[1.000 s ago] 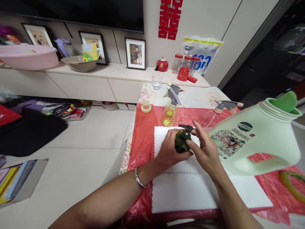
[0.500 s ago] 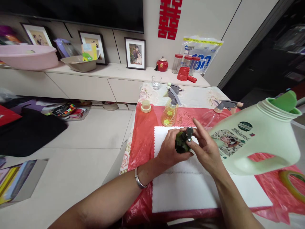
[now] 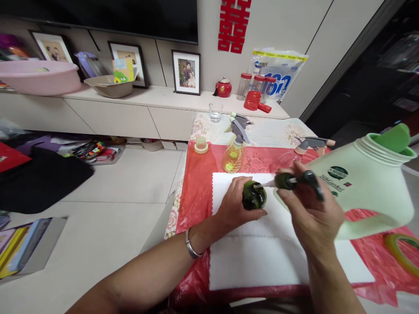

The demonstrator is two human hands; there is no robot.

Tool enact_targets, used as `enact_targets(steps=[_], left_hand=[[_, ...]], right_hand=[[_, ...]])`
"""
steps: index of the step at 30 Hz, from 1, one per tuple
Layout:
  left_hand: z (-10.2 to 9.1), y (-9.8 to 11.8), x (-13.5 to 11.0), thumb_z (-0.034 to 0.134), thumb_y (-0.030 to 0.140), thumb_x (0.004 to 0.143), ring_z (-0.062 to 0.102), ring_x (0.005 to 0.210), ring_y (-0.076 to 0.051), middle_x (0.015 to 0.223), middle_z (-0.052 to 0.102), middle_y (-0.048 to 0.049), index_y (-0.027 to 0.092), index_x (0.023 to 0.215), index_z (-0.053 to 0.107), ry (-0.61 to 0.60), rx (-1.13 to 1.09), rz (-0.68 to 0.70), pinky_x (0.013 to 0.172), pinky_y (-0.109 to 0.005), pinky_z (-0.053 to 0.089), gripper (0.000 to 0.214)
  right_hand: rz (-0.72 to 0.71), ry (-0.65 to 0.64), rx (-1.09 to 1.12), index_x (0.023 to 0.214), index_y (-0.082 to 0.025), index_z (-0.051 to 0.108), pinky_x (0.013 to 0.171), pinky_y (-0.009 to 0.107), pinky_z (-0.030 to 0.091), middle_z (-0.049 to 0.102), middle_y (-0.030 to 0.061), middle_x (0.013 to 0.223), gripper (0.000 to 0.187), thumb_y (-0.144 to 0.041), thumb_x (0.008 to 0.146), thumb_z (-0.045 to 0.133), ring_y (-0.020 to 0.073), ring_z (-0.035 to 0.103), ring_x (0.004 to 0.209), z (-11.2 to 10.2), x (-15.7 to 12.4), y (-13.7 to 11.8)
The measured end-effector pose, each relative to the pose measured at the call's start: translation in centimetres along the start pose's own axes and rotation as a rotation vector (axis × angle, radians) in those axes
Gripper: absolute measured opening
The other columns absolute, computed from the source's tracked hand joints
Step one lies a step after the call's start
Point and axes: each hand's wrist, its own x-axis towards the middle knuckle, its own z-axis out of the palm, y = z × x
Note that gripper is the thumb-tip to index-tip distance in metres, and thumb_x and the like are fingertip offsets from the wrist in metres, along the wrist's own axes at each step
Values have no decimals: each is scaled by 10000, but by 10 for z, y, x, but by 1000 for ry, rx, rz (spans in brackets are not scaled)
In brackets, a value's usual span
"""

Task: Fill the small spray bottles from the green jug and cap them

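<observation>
Lettering [image 3: 330,182] ending "Garden" marks the pale-green jug [image 3: 382,187] at three o'clock from the dark green bottle [image 3: 251,202], gripped by the left hand [image 3: 233,203] over white cloth [image 3: 255,266]; the right hand [image 3: 316,216] grasps its pump [image 3: 288,180], seated earlier, now raised.

Our left forearm [image 3: 153,266] slants in from lower left, our left hand [image 3: 231,201] curled; our right forearm [image 3: 332,279] rises steeply, our right hand [image 3: 316,216] gripping

One dark-green bottle [image 3: 251,202], one pump [image 3: 285,181], one jug [image 3: 376,187], three picture frames [image 3: 186,73], three red-lidded jars [image 3: 243,88]
</observation>
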Motion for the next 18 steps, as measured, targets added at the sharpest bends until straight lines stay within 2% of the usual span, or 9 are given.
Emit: enact_targets(steps=[3,6,8,10,12,15,18], left_hand=[[0,-2,-1,898,491,619,535,1271,-353,1309,545,-140,224,1336,441,-21,-5,-37,1076,-579,458,891],[-2,1,-1,906,525,583,497,1324,-378,1372,511,-162,226,1367,426,1,15,-67,1111,-606,421,966],[-8,10,0,881,535,623,486,1337,-377,1386,510,-170,220,1363,442,58,23,-33,1129,-600,402,917],[-19,28,2,811,527,736,501,1325,-351,1364,544,-161,218,1338,483,118,13,39,1133,-565,403,751],[-32,52,4,699,485,873,557,1258,-298,1315,598,-131,232,1304,530,158,-10,81,1085,-499,448,527],[-47,86,2,630,364,952,634,1081,-234,1148,699,-73,238,1250,584,3,-15,155,967,-419,499,326],[-55,101,-2,560,260,994,653,910,-181,978,714,-46,207,1167,628,-63,-14,123,801,-317,518,193]], right_hand=[[-104,209,161,1326,-242,650,1017,399,554,596,62,1252,467,-151,878,745,211,637,1106,-5,9,-18],[-244,445,159,1194,-221,728,1020,478,548,609,73,1198,368,-130,840,769,228,646,1044,-11,16,-35],[-244,502,154,1150,-226,747,1040,533,528,608,71,1179,333,-153,827,787,246,640,1044,-18,16,-43],[-145,431,166,1178,-233,739,1030,509,545,603,71,1193,357,-175,830,794,250,640,1061,-24,11,-47],[-8,263,185,1242,-233,709,992,417,582,601,80,1219,405,-184,848,790,232,648,1067,-26,3,-47],[86,-13,269,1273,-265,672,959,284,592,593,61,1259,406,-155,891,752,186,640,1103,-18,-8,-42],[33,-187,345,1295,-317,639,948,227,585,602,17,1236,401,-121,947,675,144,624,1134,-4,-10,-35]])
